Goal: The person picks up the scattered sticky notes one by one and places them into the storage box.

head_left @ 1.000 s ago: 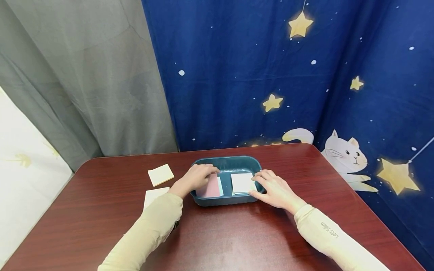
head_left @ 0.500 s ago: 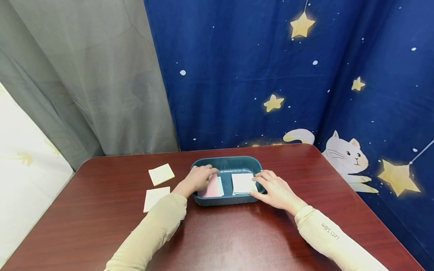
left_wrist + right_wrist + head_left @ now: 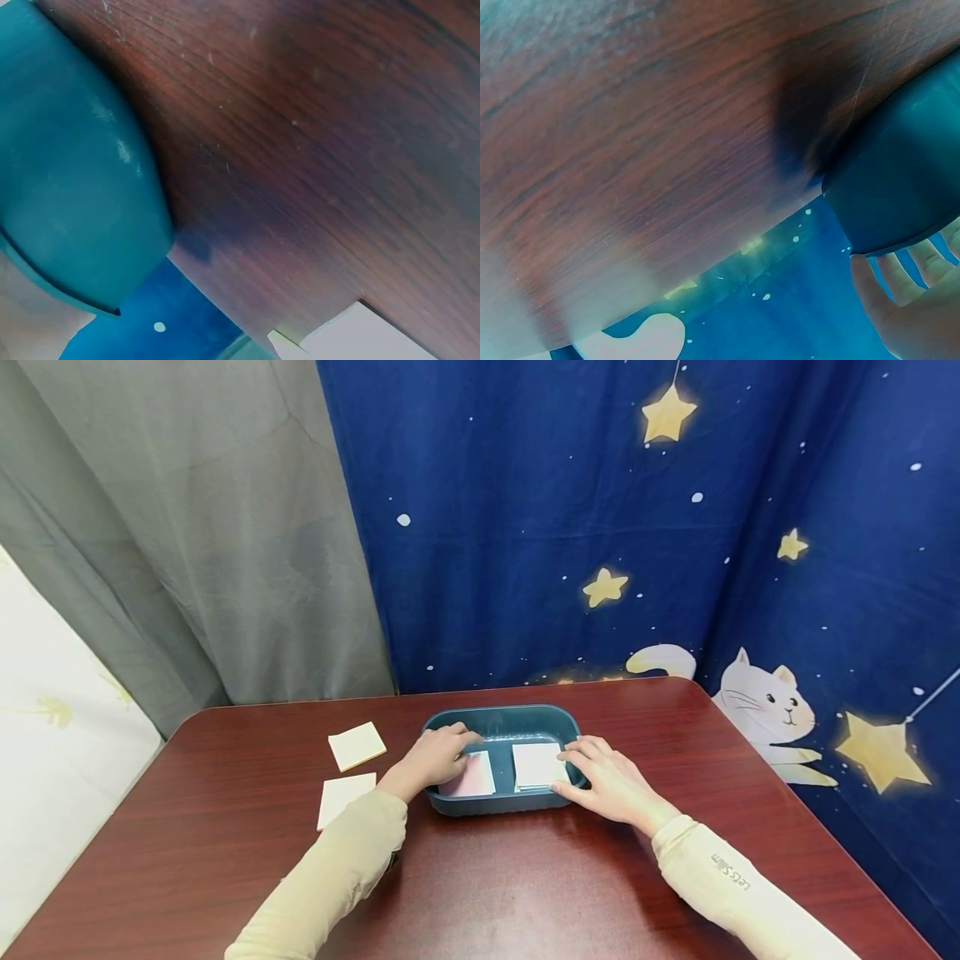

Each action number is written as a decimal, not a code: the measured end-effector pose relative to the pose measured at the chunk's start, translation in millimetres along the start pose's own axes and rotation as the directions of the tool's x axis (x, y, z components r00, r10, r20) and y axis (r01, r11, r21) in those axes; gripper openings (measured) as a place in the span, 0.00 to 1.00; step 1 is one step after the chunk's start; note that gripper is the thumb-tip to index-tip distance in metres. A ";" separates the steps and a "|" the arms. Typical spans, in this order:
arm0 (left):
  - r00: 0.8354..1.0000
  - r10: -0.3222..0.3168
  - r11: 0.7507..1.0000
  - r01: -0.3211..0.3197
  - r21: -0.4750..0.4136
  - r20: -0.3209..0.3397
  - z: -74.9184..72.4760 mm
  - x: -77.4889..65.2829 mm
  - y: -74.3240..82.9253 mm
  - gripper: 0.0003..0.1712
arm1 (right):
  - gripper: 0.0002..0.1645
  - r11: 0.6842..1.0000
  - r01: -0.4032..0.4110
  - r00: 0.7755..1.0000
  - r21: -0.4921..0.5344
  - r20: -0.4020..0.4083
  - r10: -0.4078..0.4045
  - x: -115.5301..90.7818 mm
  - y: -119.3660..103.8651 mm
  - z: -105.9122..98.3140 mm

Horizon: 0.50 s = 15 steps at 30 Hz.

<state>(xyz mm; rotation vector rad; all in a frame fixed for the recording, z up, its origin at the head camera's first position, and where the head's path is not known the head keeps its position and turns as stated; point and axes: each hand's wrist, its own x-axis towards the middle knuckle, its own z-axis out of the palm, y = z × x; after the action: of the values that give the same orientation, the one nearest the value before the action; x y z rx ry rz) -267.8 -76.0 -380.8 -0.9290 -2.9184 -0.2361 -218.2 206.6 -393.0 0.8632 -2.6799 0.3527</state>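
A dark teal plastic tub (image 3: pixel 491 804) stands on the table, its outer wall (image 3: pixel 75 157) filling the left of the left wrist view. My left hand (image 3: pixel 433 756) reaches over its left rim, fingers loosely extended above pinkish-white sticky notes (image 3: pixel 472 777). Whether its fingertips touch the notes is hidden. My right hand (image 3: pixel 611 781) rests over the right rim, with fingers and thumb spread apart at the edge of a stack of white sticky notes (image 3: pixel 538 766). In the right wrist view, fingers of the right hand (image 3: pixel 922 307) extend past the rim.
Two more pads lie left of the tub: a cream sticky-note pad (image 3: pixel 357 747) and a white one (image 3: pixel 343 799), partly behind the left forearm. The reddish-brown table (image 3: pixel 510 885) ends at a blue curtain (image 3: pixel 510 568) with stars and a cat.
My left hand has shifted slightly left and back from the pinkish notes, which look paler and flatter in the tub. The right hand has stayed in place.
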 end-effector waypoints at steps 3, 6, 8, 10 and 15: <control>1.000 -0.001 1.000 0.001 -0.018 -0.001 -3.6 -4.6 0.6 0.19 | 0.33 1.000 0.000 1.000 0.000 0.000 0.000 0.3 -0.2 -0.2; 1.000 0.004 0.999 -0.005 -0.040 -0.012 -6.1 -9.8 0.9 0.19 | 0.33 1.000 -0.004 1.000 0.003 0.002 0.004 0.4 -0.4 -0.2; 1.000 0.005 0.999 -0.006 -0.050 -0.020 -7.7 -13.2 1.5 0.20 | 0.33 1.000 -0.008 1.000 0.005 0.003 0.008 0.3 -0.6 -0.4; 0.999 0.013 0.998 -0.015 -0.054 -0.035 -9.7 -16.9 2.4 0.20 | 0.33 1.000 -0.010 1.000 0.005 0.003 0.010 0.1 -0.8 -0.4; 0.995 0.049 0.996 -0.055 -0.070 -0.092 -16.2 -27.7 4.6 0.20 | 0.32 1.000 -0.008 1.000 0.006 0.001 0.008 -0.4 -0.9 0.0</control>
<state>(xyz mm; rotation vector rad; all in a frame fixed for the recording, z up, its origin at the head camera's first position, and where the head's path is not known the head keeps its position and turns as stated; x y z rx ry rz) -242.2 -90.7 -367.4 -0.9765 -2.8165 -0.3735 -217.4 206.1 -393.0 0.8552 -2.6848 0.3623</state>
